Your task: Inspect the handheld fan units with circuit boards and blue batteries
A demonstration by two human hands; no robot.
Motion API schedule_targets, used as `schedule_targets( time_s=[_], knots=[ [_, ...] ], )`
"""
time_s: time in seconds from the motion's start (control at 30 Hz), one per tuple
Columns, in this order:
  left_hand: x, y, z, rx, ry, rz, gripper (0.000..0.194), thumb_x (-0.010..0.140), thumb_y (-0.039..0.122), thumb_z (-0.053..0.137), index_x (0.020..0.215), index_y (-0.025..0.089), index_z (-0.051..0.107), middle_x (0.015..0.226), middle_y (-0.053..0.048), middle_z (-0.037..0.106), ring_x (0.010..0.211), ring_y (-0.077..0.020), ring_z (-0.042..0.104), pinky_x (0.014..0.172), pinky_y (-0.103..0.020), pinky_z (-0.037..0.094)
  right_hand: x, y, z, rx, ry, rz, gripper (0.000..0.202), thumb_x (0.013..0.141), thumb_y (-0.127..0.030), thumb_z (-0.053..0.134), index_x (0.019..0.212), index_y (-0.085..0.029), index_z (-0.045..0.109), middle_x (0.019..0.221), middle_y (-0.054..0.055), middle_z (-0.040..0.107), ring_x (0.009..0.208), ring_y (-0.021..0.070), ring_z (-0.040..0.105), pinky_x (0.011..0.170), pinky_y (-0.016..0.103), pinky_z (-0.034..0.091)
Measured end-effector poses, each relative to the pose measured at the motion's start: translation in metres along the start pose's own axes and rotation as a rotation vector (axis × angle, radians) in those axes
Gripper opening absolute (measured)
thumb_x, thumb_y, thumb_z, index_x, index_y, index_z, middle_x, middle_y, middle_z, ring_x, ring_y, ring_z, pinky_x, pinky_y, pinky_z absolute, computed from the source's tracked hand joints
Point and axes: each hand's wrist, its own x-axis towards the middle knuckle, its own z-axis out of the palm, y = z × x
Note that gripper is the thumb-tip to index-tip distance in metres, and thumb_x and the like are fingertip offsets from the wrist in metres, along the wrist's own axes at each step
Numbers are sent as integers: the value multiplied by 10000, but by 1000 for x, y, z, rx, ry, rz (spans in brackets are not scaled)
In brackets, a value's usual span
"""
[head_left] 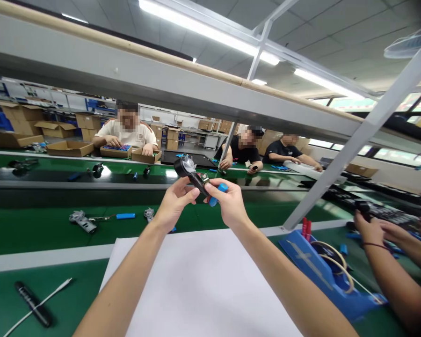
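Note:
Above the near edge of the green conveyor, my left hand [175, 204] is closed around the lower part of a black device housing [183, 167] with a grey, fan-like part in its round head. My right hand [228, 201] pinches a small green circuit board [205, 178] at the housing's side and also holds a blue cylindrical cell [222, 187] against the fingers. Red wire shows near the board. Below both hands lies a large white sheet [203, 281]. Left of them, a grey part [82, 221] wired to a blue cell [125, 216] rests on the green surface.
A black marker [33, 303] and white cable [52, 294] lie at the lower left. On the right are a blue holder [312, 267], a slanted metal post [358, 135] and another person's hands [372, 229]. People sit across the conveyor beside open cardboard boxes [70, 148].

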Motion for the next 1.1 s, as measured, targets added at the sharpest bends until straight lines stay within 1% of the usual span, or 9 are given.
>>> schedule_targets(
  time_s=[0.07, 0.13, 0.23, 0.33, 0.43, 0.6, 0.77, 0.93, 1.1],
  knots=[
    [-1, 1, 4, 102, 75, 99, 414, 776, 431, 774, 1086, 169, 692, 1096, -91, 716, 964, -204, 646, 726, -258, 501, -5, 0, 11, 71, -2, 37, 317, 604, -412, 878, 733, -168, 724, 689, 3, 627, 543, 119, 562, 480, 258, 514],
    [-1, 6, 3, 155, 103, 133, 425, 774, 461, 774, 1063, 159, 694, 1040, -88, 728, 986, -222, 650, 778, -279, 511, -11, 0, 19, 106, 22, 22, 300, 608, -400, 877, 724, -169, 723, 782, 17, 630, 601, 122, 571, 483, 253, 531],
    [-2, 18, -3, 216, 41, 121, 417, 808, 450, 752, 1096, 155, 688, 1074, -93, 723, 1011, -223, 650, 846, -292, 510, -17, 0, 24, 74, 85, -88, 267, 653, -390, 857, 710, -172, 712, 880, 28, 623, 620, 113, 562, 487, 250, 538],
    [-4, 26, -8, 236, -16, 107, 429, 830, 434, 738, 1147, 151, 677, 1103, -101, 715, 1042, -229, 644, 893, -297, 503, -21, 1, 23, 29, 83, -86, 246, 719, -403, 815, 752, -179, 719, 733, 17, 621, 577, 121, 553, 493, 253, 535],
    [-5, 28, -8, 223, -51, 111, 467, 837, 432, 732, 1201, 149, 658, 1113, -106, 708, 1043, -229, 638, 859, -286, 507, -25, 2, 23, 80, 70, -6, 254, 720, -410, 811, 777, -182, 715, 620, 0, 607, 542, 131, 569, 477, 253, 536],
    [-5, 28, -7, 229, -73, 89, 453, 839, 408, 737, 1200, 145, 659, 1073, -90, 701, 914, -177, 624, 745, -244, 493, -28, 3, 24, 183, 25, 56, 284, 692, -411, 828, 748, -183, 667, 623, -15, 607, 493, 116, 564, 463, 267, 570],
    [-5, 28, -7, 223, -101, 57, 430, 853, 381, 727, 1206, 148, 653, 1060, -78, 695, 849, -151, 610, 735, -238, 490, -30, 3, 22, 181, -1, 58, 286, 709, -408, 820, 742, -182, 648, 625, -23, 602, 460, 105, 550, 438, 259, 561],
    [-5, 25, -10, 220, -133, 61, 407, 868, 357, 717, 1207, 145, 643, 1052, -76, 691, 860, -148, 622, 741, -230, 494, -31, 4, 19, 170, -5, 55, 285, 719, -398, 823, 784, -175, 656, 642, -12, 638, 494, 121, 603, 500, 263, 572],
    [-4, 25, -11, 211, -161, 66, 404, 868, 362, 721, 1200, 146, 643, 1020, -68, 688, 855, -147, 634, 754, -233, 507, -31, 2, 16, 153, -29, 68, 278, 739, -381, 818, 805, -167, 653, 666, -6, 666, 510, 120, 633, 493, 215, 519]
  ],
)
